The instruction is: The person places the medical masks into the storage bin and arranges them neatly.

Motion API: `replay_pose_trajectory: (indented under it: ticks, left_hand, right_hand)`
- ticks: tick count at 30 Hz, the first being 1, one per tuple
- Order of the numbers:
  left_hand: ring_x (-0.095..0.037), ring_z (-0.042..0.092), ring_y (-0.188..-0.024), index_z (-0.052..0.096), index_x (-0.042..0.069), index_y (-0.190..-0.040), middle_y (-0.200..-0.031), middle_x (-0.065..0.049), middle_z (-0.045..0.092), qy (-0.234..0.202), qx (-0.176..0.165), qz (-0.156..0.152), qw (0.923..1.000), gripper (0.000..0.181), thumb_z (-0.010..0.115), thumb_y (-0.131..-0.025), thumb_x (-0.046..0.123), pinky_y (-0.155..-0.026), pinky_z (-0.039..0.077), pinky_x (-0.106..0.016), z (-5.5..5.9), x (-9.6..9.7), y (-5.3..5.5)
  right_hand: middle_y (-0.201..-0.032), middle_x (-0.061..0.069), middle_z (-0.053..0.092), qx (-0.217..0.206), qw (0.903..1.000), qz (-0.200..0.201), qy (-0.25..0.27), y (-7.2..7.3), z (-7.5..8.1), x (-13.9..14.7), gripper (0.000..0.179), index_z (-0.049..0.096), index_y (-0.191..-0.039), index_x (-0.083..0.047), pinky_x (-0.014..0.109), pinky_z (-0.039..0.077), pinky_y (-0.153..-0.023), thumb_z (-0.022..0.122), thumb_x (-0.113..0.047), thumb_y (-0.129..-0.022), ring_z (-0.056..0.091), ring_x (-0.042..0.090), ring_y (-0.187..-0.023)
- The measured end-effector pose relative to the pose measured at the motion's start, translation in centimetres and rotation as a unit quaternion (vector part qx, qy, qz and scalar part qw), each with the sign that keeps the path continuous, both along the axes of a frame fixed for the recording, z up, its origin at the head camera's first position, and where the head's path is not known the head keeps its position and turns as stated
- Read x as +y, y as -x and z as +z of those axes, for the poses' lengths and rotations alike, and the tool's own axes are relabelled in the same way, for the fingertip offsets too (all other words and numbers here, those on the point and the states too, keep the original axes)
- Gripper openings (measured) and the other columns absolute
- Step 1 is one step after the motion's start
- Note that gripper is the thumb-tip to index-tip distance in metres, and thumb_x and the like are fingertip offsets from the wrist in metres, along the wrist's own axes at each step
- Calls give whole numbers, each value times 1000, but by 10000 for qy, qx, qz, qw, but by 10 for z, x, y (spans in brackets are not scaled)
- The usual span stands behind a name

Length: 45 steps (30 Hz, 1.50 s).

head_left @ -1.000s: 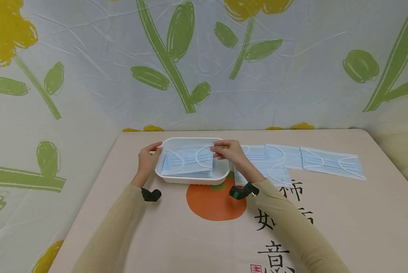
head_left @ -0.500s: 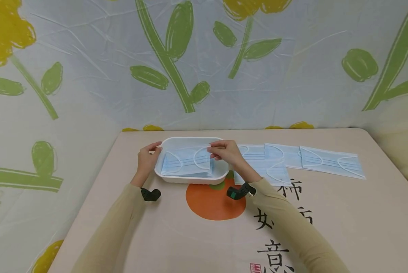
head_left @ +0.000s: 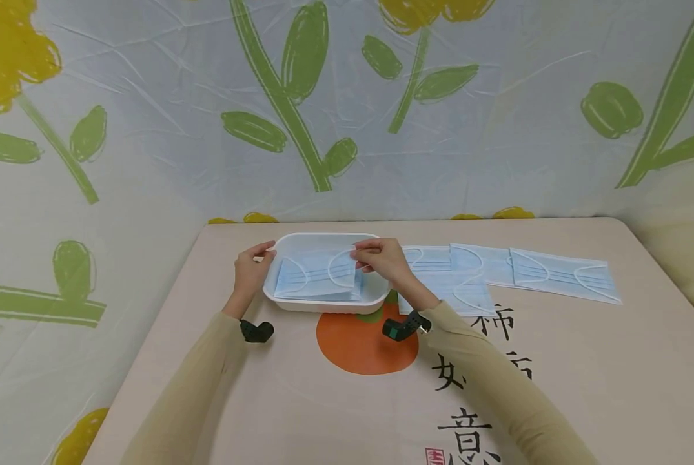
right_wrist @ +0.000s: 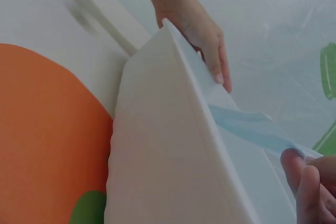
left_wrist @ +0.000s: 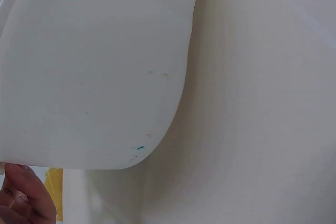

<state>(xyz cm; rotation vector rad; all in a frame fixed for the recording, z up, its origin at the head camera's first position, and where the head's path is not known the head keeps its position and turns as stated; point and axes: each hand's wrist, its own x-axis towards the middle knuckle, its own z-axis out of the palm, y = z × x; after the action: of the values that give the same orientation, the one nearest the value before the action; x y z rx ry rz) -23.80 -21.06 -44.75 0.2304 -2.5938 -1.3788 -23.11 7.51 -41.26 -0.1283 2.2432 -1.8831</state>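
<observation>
Your forearms (head_left: 198, 381) reach forward, angled inward. Your left hand (head_left: 250, 270) pinches; your right hand (head_left: 384, 258) pinches too, fingers (head_left: 371, 244) pointing left.

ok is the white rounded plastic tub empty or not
Not empty: the head view shows light-blue rectangular masks inside the tub.

Table (head_left: 294, 407): pale pink, round orange print (head_left: 367, 352) with green leaf (head_left: 370, 318), black characters (head_left: 467, 442) running toward near edge, red seal (head_left: 434, 456). Tray (head_left: 323, 307): solid white, few teal and brown specks (left_wrist: 139, 148) outside. Masks (head_left: 561, 276), in tray and toward table's far right corner: pale blue, white loops (head_left: 328, 268). Cloth (head_left: 172, 174) beyond far edge: pale grey, green stems (head_left: 279, 92) and leaves (head_left: 307, 55), yellow flowers (head_left: 410, 16). Sleeves (head_left: 192, 387) beige. Wrist cameras (head_left: 256, 332) black, green patch (head_left: 396, 332) on right one.
</observation>
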Motion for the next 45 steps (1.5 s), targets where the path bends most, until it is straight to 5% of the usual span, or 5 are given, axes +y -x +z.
replay_pose_trajectory:
  ticks: [12,21,29,45]
  left_hand:
    - [-25,55,-102,66,8,-122,-116,-15,66,2,24,-7,10000,29,58,-96,17,-77,41,-26,-1,1,0]
    - [-25,55,-102,66,8,-123,-117,-15,66,40,16,19,10000,30,58,-95,17,-75,41,-25,0,3,-1]
    - [-25,55,-101,66,8,-123,-115,-16,67,60,31,34,10000,30,58,-96,17,-74,41,-24,0,1,0]
    - [-25,56,-99,66,9,-122,-113,-16,67,17,10,21,10000,30,58,-95,18,-73,42,-25,-1,-1,1]
  right_hand:
    - [-95,20,73,571,9941,291,-870,-1,2,-1,26,69,-108,2,46,56,-76,69,-15,-88,70,24,-74]
    - [-93,19,73,645,9893,382,-1249,2,-2,1,25,70,-106,1,35,58,-68,70,-15,-87,71,26,-75]
    - [-93,17,72,754,9821,306,-1701,1,1,0,24,71,-105,0,42,57,-72,71,-16,-87,71,29,-78]
    - [-88,17,74,863,9806,106,-1756,2,-6,-1,18,73,-100,1,30,57,-63,72,-10,-85,71,21,-71]
